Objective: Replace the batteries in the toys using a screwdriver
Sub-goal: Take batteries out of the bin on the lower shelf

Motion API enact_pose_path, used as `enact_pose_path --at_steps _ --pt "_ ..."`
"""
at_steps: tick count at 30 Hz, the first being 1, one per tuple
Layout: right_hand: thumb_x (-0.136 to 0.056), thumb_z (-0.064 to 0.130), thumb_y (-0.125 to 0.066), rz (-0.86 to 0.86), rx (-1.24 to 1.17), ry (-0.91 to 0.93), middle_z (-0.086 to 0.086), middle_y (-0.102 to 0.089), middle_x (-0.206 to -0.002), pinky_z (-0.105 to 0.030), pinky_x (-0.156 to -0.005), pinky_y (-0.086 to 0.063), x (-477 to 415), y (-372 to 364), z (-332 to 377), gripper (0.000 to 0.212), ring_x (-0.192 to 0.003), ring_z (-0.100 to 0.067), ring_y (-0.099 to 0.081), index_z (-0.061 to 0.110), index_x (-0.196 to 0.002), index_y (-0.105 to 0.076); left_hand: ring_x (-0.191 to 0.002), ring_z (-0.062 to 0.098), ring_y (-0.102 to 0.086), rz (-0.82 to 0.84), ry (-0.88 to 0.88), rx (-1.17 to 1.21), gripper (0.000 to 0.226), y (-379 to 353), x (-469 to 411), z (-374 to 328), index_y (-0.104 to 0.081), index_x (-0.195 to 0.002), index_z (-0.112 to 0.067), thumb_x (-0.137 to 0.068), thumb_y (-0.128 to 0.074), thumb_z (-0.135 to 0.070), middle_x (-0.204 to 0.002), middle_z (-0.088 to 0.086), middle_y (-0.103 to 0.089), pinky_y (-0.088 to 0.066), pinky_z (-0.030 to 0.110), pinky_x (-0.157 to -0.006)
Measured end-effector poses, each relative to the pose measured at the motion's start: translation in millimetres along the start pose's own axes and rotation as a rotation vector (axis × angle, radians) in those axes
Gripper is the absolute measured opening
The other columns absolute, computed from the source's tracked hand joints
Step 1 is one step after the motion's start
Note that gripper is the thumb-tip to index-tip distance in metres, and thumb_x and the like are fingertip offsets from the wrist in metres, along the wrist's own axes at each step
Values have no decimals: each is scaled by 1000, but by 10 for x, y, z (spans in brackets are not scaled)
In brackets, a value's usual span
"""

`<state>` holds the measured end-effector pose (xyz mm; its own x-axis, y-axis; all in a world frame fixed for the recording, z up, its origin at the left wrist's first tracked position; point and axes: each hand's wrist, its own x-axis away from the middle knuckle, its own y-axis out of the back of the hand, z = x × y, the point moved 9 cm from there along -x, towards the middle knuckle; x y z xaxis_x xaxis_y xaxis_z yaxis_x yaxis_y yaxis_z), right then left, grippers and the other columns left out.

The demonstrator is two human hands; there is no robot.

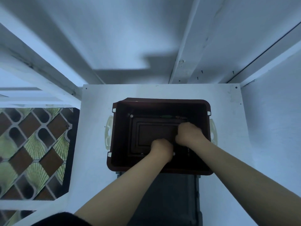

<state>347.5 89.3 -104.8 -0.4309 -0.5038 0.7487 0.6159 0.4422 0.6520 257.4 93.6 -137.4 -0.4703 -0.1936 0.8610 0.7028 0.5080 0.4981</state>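
Whatever toy was meant was not plainly visible. The likeliest tool, a slim green-handled object (pixel 165 116), possibly the screwdriver, lay along the far wall on the floor of a dark maroon bin (pixel 162 100), with a small silver disc (pixel 131 116) near the far-left corner. Both hands were down inside that bin. The left hand (pixel 161 149) was at the near side and the right hand (pixel 189 133) just beyond it, toward the right wall, knuckles up and fingers curled under. Blur and the dark interior hid what they were on, so I could not tell whether either gripped anything or merely pressed on the bin's floor. The chief risk, as I judged it, was working blind: small parts such as screws or cells could slip from unseen fingers and vanish against the dark plastic. The bin sat at the near edge of the white table (pixel 94 144), seemingly overhanging it a little, with a dark gap (pixel 162 201) beneath. A downward push or a tug toward the body might tip it off. Its cream side handles (pixel 108 132) went unused, and a patterned surface (pixel 32 152) lay off to the left.
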Motion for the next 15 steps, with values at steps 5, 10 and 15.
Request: enact_pose_path --at_steps 5,10,15 --pt "-92 0 -48 3 116 -68 -13 -56 -127 -33 -85 -50 -34 -137 -12 31 -115 -27 -58 2 -121 -58 -118 23 -57 74 100 -7 35 -147 6 261 -53 -136 -12 -102 -45 -15 -132 11 -55 -50 31 -90" --pt "-92 25 -54 11 -140 -72 -8 -60 -94 -24 -60 -46 -64 -130 -24 17 -84 -21 -60 9 -92 -60 -119 27 -55 131 104 45 34 -168 51 449 -52 -131 -2 -105 -42 -20 -133 14 -54 -47 34 -94" --pt "-86 35 -60 -15 -169 6 -1 -48 -60 -21 -43 -32 -48 24 -30 40 -54 -12 -47 12 -57 -45 -121 27 -53 164 112 15 35 -210 134 640 -51 -134 -5 -106 -39 -22 -135 13 -53 -46 34 -94"
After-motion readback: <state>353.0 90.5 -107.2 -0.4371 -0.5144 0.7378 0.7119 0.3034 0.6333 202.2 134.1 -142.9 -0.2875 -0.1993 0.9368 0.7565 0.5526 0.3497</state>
